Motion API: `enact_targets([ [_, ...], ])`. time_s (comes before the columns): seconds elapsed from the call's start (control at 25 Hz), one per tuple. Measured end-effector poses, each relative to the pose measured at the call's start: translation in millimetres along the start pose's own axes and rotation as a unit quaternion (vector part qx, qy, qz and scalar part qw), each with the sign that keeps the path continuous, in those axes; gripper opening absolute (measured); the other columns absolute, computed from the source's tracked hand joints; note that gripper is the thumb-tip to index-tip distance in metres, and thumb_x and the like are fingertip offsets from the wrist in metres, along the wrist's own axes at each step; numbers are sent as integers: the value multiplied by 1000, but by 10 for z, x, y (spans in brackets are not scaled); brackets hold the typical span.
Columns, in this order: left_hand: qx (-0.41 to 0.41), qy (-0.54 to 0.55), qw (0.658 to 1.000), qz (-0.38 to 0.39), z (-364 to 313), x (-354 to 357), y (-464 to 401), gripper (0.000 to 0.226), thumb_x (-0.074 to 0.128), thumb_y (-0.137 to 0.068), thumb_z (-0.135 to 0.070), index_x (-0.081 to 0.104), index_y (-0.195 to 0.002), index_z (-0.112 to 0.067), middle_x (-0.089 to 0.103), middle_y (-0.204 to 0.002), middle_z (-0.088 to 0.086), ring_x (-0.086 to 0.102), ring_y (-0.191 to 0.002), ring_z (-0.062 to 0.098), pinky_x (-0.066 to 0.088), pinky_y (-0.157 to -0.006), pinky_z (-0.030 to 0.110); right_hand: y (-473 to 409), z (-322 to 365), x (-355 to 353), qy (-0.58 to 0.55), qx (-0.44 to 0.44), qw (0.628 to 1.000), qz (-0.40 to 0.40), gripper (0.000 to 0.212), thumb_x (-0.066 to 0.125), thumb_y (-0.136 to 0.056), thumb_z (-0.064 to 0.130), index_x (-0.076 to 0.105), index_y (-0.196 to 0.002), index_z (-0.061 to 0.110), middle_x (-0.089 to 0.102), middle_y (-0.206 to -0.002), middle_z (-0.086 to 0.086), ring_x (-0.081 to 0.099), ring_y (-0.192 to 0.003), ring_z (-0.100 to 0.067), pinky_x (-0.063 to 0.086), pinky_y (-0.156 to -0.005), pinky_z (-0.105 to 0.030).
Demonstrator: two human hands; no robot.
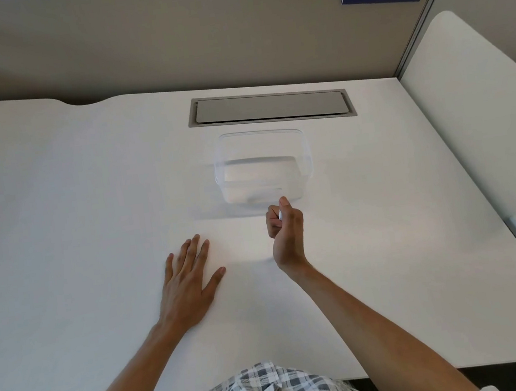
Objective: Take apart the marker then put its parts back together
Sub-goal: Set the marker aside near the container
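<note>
White desk [54, 205] meets beige partition [164, 43] tagged 307; left hand [186, 280] lies flat and released, right hand [286, 234] clenches a thin white marker [280, 214], mostly hidden, beside a clear container [263, 168].

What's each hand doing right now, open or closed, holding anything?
Left hand: open, flat on the desk, holding nothing.
Right hand: fingers closed around a small white object; what it is cannot be told.
</note>
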State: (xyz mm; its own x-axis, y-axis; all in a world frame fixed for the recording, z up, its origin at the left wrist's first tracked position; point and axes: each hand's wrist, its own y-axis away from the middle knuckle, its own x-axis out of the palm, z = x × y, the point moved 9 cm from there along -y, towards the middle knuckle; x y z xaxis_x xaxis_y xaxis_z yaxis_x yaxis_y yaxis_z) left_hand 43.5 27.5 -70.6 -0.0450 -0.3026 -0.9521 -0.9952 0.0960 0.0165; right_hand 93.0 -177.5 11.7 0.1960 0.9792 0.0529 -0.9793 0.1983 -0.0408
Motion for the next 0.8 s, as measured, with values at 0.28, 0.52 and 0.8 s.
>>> enact_targets([
  [0.28,-3,-4,1000,-10,5,14,0,74,13,-90,-67,16,-153,-26,8,-163,-5,1,-149,10,2,-121,40,15,-29,25,6,-11,1000,11,49,32,-91,55,20,-49,33,17,-48,12,14,-48,-7,14,-48,-21],
  [0.52,-4,3,1000,-19,4,4,1,75,15,-90,-66,19,-152,-25,11,-162,-4,5,-149,13,4,-121,42,38,-22,50,25,-35,999,11,46,31,-93,48,19,-50,35,16,-46,12,13,-49,-8,13,-50,-23],
  [0.8,-4,6,1000,-21,18,17,0,74,16,-90,-66,19,-152,-26,10,-162,-5,3,-149,11,4,-121,42,67,-12,32,34,-51,998,-5,43,30,-92,46,16,-55,30,15,-50,10,13,-50,-10,10,-53,-30],
])
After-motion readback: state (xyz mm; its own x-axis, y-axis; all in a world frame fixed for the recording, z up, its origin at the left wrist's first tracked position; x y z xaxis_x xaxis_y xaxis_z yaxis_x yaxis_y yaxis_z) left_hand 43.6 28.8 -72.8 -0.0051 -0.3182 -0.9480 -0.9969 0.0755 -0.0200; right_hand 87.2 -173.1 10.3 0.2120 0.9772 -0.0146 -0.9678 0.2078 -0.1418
